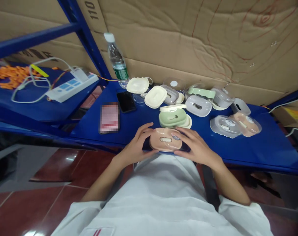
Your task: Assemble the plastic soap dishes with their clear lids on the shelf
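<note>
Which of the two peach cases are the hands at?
The near peach case, between the left hand and right hand; the other peach case lies farther right, against a grey case.

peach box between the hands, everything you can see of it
The peach box is low with rounded corners, plastic-looking, under a clear, glossy cover bearing a round sticker. A pale oblong piece sits mid-top. It is roughly level at the blue table's front edge, held between left hand and right hand.

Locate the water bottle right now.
Head view, left of center: the bottle stands at the blue table's back edge, just behind the black phone.
</note>
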Motion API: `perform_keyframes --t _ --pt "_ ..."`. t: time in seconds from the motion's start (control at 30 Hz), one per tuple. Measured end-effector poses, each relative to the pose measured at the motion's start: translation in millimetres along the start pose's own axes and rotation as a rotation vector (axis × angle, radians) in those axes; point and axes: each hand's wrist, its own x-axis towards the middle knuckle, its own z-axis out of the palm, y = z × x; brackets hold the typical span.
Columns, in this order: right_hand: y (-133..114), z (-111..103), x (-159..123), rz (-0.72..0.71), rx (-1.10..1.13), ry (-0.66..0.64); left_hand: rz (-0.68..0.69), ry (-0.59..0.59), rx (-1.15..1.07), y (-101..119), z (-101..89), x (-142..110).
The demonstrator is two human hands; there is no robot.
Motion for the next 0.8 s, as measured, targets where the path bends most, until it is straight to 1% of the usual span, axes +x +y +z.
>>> perform_keyframes --t 0.07,0.17,0.27,0.37,0.47,0.63,0.8 --pt "-5 10 5 -0.040 0.011 0.005 -0.020 -0.033 -0.021 -1 0.3 0" --pt "-13 18 17 -0.094 -0.005 0.021 -0.074 -0.067 -0.040 -2 -0.2 0" --pt "-18 22 24 -0.102 -0.023 0.039 -0.119 -0.086 -0.042 -2 -2.2 0" --pt "-22 25 26 -0.100 -0.036 0.068 -0.134 -0.102 -0.039 -2 -4.9 1" --pt "-25 26 28 -0.108 -0.042 0.068 -0.147 -0.119 -0.044 -3 -6.4 2" --pt "-24 29 31 -0.087 -0.009 0.075 -0.161 -0.116 -0.054 -3 -5.5 2" --pt "-16 30 22 -0.112 0.072 0.077 -0.151 -0.154 -0.063 -2 -3.0 2"
